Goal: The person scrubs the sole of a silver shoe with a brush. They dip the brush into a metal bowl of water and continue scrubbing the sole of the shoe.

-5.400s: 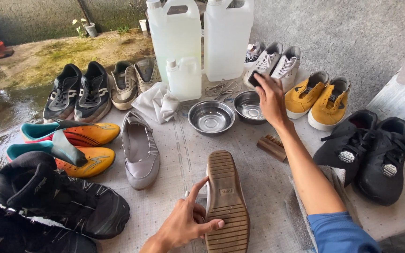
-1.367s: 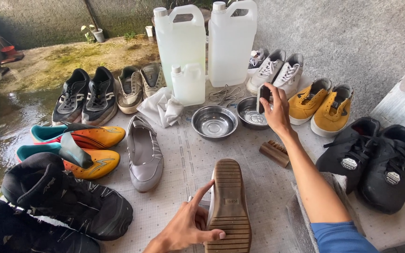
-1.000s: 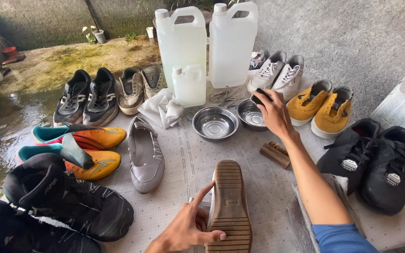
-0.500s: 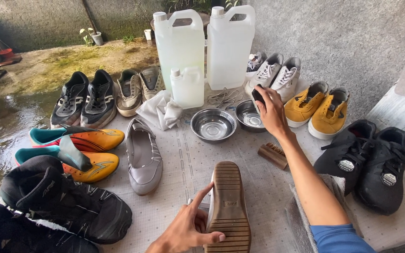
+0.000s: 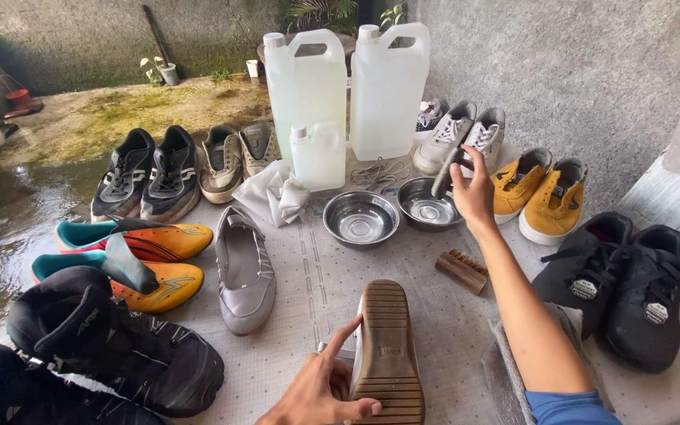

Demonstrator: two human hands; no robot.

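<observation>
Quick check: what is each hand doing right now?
Left hand: holding the upturned shoe on its side.
Right hand: closed on a brush over the bowl.

Rough grey wall [image 5: 592, 71], wet mossy ground [image 5: 57, 157] (perhaps puddled), daylight

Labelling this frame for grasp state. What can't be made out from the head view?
- Right hand: holds a dark brush over the steel bowl; fingers hide its bristles.
- Left hand: cut off by the bottom edge, holding the upturned shoe; the sole hides its upper.
- Bowl contents: too small to tell.
- Far sneakers behind the jug: partly hidden.
</observation>
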